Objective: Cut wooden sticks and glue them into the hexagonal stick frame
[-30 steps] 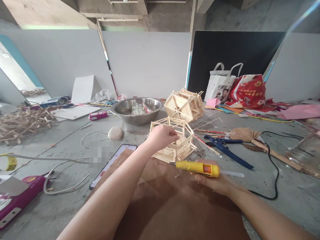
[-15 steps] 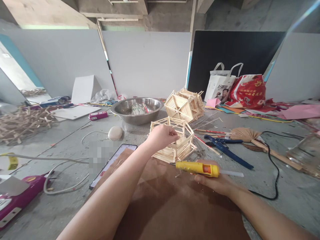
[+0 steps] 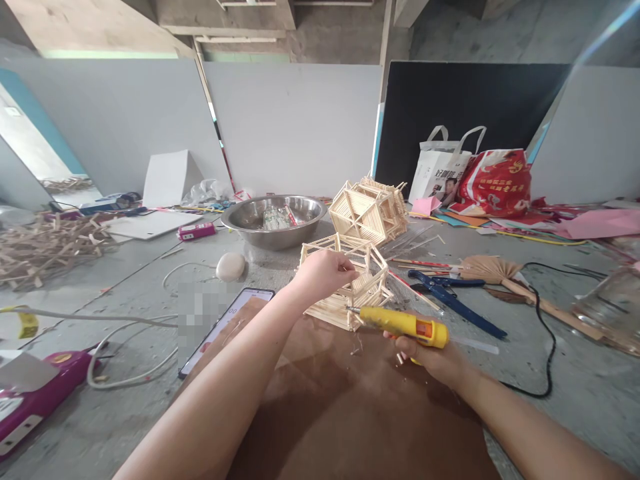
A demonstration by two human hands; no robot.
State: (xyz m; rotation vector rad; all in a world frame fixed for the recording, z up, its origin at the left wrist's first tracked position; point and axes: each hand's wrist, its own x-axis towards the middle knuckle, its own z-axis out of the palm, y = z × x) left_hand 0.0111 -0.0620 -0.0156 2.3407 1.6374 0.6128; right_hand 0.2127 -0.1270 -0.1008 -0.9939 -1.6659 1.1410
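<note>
A hexagonal wooden-stick frame (image 3: 373, 293) stands close in front of me. My left hand (image 3: 327, 272) reaches over its near left side with the fingers pinched together inside the upper rim; what lies between the fingertips is hidden. My right hand (image 3: 435, 357) is wrapped round a yellow hot glue gun (image 3: 403, 325). The gun points left, its metal nozzle against or just in front of the frame's near corner post. A clear glue stick (image 3: 477, 345) juts out of its back. Behind, a second, fuller stick structure (image 3: 367, 213) rests tilted.
A steel basin (image 3: 274, 223) holding stick packs is behind the frame. Blue cutters (image 3: 457, 303) and a hand fan (image 3: 493, 270) lie right. To the left are a phone (image 3: 227, 327), cables, a magenta power strip (image 3: 45, 400) and a stick pile (image 3: 55, 247). Bags (image 3: 500, 181) stand far right.
My right hand has shifted slightly right, and the glue gun's nozzle has risen to the height of the frame's near corner post. The left hand stays in place.
</note>
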